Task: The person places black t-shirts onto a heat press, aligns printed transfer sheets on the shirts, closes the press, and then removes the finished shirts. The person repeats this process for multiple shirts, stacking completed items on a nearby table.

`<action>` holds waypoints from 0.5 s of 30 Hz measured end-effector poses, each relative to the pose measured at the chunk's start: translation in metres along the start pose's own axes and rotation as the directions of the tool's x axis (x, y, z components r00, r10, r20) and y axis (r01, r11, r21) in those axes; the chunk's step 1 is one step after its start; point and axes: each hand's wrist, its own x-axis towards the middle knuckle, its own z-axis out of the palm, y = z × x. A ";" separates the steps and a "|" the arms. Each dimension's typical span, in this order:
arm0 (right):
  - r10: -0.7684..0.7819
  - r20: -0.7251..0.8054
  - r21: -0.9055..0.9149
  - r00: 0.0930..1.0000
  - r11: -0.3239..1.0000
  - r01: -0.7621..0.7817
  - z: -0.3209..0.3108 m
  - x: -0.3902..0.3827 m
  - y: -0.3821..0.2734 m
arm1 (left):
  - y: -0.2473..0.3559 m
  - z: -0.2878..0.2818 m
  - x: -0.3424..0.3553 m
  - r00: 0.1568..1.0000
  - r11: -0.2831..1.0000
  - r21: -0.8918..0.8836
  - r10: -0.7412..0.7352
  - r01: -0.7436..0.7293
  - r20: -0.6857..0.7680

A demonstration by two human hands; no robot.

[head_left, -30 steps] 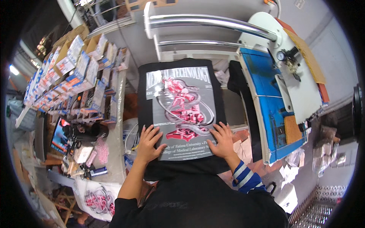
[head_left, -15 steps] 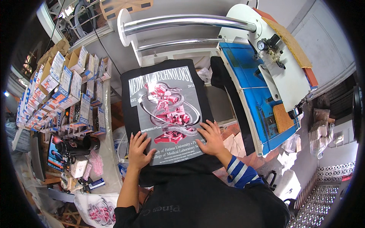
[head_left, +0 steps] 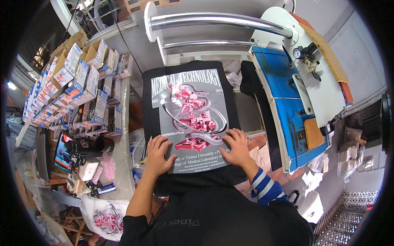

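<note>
A black T-shirt (head_left: 150, 106) lies spread over the lower plate of a heat press, with a grey, glossy transfer film (head_left: 168, 123) on top. The film bears a pink microscope design, a coiled snake and lettering. My left hand (head_left: 159, 155) rests at the film's lower left edge, fingers stretched out and apart. Across from it, my right hand (head_left: 237, 148) touches the lower right edge, its fingers spread too. Neither hand grips anything. Below them the shirt's near end hangs toward my body.
The press's blue upper platen (head_left: 283, 110) stands swung to the right, with a pressure gauge (head_left: 298, 53) on it. Chrome bars (head_left: 217, 20) cross the back. Stacked boxes (head_left: 78, 82) and a monitor (head_left: 66, 149) fill the left table. A printed sheet (head_left: 107, 217) hangs lower left.
The view has shifted, so the whole scene sits farther right and slightly higher. Both hands stay flat at the film's lower edges, with little movement against it.
</note>
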 end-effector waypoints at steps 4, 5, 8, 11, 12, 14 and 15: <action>0.160 -0.130 0.064 0.979 0.986 -0.153 0.012 0.017 0.024 | -0.021 0.004 0.014 0.994 0.992 0.077 -0.101 0.097 0.050; 0.192 -0.230 0.095 0.954 0.980 -0.174 0.018 0.015 0.041 | -0.038 0.008 0.015 0.983 0.987 0.024 -0.154 0.157 -0.102; 0.739 0.072 0.209 0.670 0.646 -0.734 -0.011 0.008 0.020 | -0.073 0.013 -0.011 0.724 0.804 -0.262 -0.595 0.534 -0.349; 0.639 0.506 0.700 0.579 0.087 -0.708 0.002 -0.044 0.063 | -0.081 -0.018 -0.047 0.449 -0.059 -0.645 -0.669 0.762 0.592; 0.680 0.411 0.699 0.607 0.193 -0.689 -0.003 -0.051 0.057 | -0.082 -0.020 -0.058 0.485 0.007 -0.642 -0.663 0.766 0.571; 0.709 0.448 0.650 0.544 0.160 -0.743 -0.002 -0.064 0.068 | -0.083 -0.024 -0.081 0.556 0.142 -0.629 -0.639 0.764 0.531; 0.678 0.462 0.688 0.572 0.133 -0.713 -0.003 -0.069 0.075 | -0.087 -0.021 -0.090 0.623 0.175 -0.685 -0.613 0.707 0.486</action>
